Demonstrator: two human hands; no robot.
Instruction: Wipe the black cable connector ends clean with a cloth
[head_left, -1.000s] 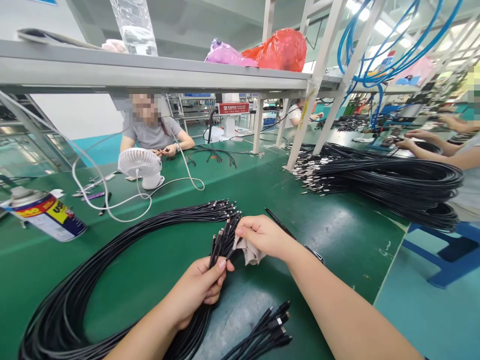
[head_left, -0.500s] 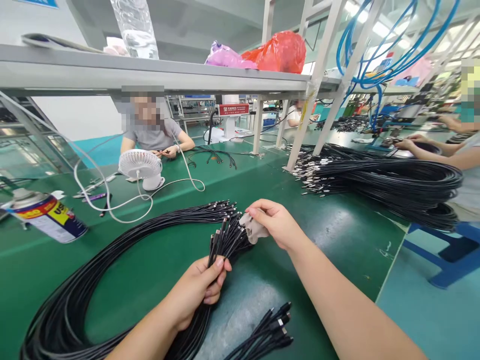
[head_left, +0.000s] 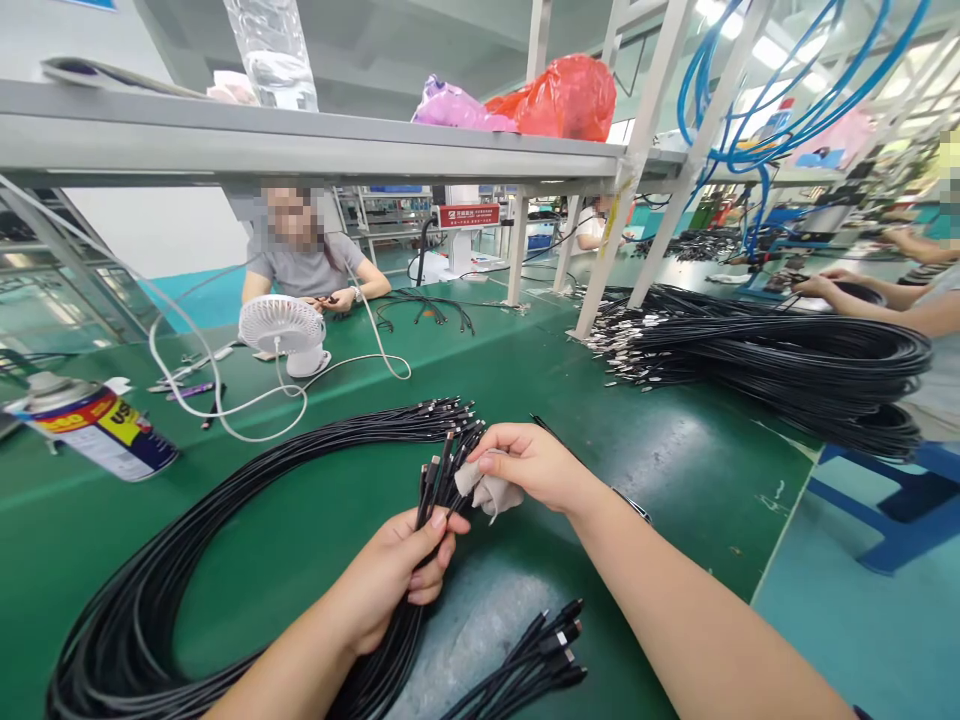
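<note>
Head view, taking the left hand (head_left: 424, 560) as the clock's centre: black cables (head_left: 439, 492) run through its closed fingers, their ends (head_left: 448, 448) spreading at one o'clock. At two, the right hand (head_left: 536, 465) pinches a pale cloth (head_left: 495, 493) beside those ends. On the worktop (head_left: 712, 480), a spray can (head_left: 105, 430) stands at ten, a white fan (head_left: 279, 325) at eleven.

Left forearm (head_left: 300, 650) bare, in from bottom edge, angled up-right; left hand (head_left: 412, 562) curled in firm grip, thumb (head_left: 429, 540) on top, fingers (head_left: 426, 582) wrapped round. Right forearm (head_left: 675, 590) bare, in from bottom right, angled up-left; right hand (head_left: 529, 466) farther forward, pinching. Hands near, not touching
</note>
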